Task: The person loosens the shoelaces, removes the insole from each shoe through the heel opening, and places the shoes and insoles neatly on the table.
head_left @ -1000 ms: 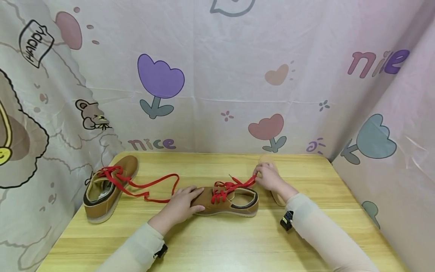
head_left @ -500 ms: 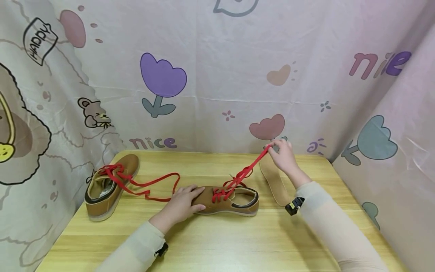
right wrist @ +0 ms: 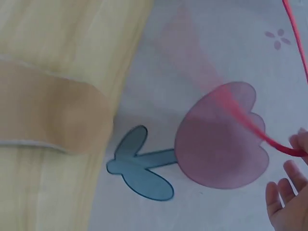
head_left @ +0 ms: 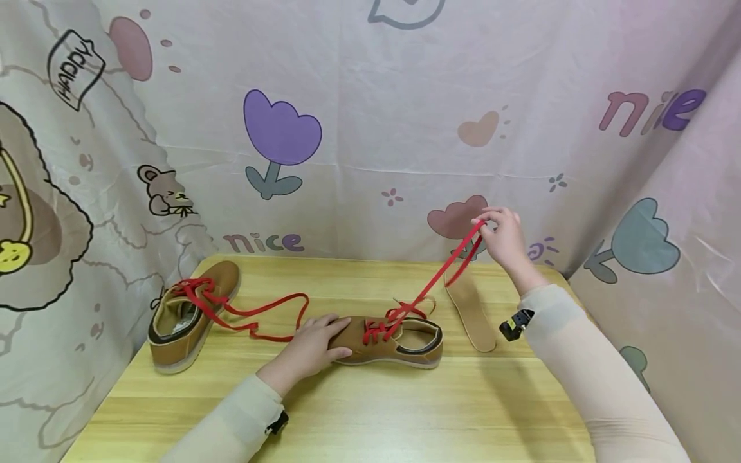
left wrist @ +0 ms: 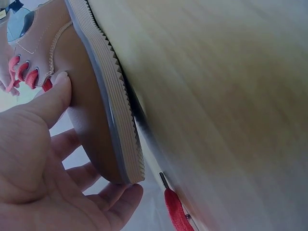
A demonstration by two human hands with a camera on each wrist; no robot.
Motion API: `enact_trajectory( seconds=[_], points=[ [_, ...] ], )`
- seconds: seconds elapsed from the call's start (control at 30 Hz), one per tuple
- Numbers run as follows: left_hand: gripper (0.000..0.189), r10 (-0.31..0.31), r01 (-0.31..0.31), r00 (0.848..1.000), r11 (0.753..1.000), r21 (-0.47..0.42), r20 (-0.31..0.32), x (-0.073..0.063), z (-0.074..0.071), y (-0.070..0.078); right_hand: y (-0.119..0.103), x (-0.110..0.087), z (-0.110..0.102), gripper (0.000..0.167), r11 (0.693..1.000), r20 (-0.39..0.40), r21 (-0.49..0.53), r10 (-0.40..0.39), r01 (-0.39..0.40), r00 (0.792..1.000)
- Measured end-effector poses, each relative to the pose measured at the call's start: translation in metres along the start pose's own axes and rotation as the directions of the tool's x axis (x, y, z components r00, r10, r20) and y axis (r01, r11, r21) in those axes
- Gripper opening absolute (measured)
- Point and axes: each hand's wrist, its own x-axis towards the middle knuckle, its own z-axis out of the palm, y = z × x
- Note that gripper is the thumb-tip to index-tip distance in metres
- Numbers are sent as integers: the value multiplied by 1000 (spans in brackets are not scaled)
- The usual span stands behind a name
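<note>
A brown shoe (head_left: 351, 339) lies on the wooden table with its toe to the left. My left hand (head_left: 309, 350) holds that toe; in the left wrist view the thumb is on the upper and the fingers curl round the tip. High over the table, my right hand (head_left: 503, 238) pinches a red shoelace (head_left: 441, 274), which runs taut down to the shoe's eyelets. The lace's loose end hangs below the fingers and is blurred in the right wrist view. More red lacing (head_left: 374, 331) crosses the front of the shoe's opening.
Behind the shoe to the right lies a tan insole (head_left: 473, 315). A second brown shoe (head_left: 224, 278) stands at the left, its red lace (head_left: 263, 310) trailing toward my left hand. A printed curtain (head_left: 370, 128) borders the table's back and sides.
My right hand has risen and moved right, drawing the red lace out longer, and its free end now dangles. The left hand keeps its hold on the toe.
</note>
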Motion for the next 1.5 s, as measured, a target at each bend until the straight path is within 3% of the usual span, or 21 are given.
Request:
enact_trajectory(
  seconds=[0.3,0.4,0.47,0.63,0.73,1.5],
  points=[
    [64,4,-4,1000,1000,1,-5,1,2,-1,-9,0,5,14,998,119,-17,-59,62,991],
    [64,2,-2,1000,1000,-2,-2,1,2,-1,-15,-1,8,11,997,191,-19,-66,71,979],
    [64,-1,1,1000,1000,0,0,1,2,-1,-17,-1,11,12,993,275,-32,-98,111,957],
    [64,-2,2,1000,1000,6,1,1,2,0,-18,-7,20,21,977,464,-33,-172,211,869],
    [64,-2,2,1000,1000,5,2,1,2,0,-17,-11,23,25,979,505,-33,-157,201,848],
    [64,-7,7,1000,1000,0,4,-1,0,2,-32,-28,19,25,982,535,-33,-142,188,833]
  ],
)
